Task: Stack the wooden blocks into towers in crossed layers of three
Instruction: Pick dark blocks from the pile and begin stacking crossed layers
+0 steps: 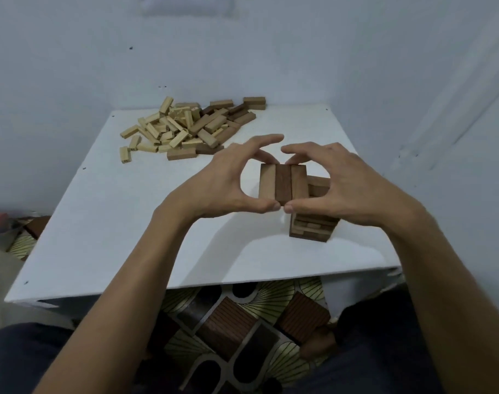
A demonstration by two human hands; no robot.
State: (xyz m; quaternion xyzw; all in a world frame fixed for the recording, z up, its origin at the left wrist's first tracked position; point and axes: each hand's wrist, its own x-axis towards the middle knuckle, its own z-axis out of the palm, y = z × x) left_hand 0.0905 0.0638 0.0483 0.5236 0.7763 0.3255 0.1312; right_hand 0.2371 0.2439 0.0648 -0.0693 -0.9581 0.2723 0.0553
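A row of three blocks (pixel 282 183) is being held just over the tower (pixel 311 226).
They are looking light, hard and smooth, so the middle one could slip; the left hand (pixel 222 183) and right hand (pixel 347 186) are pinching the row by its ends. The tower is standing on the counter (pixel 129 223).
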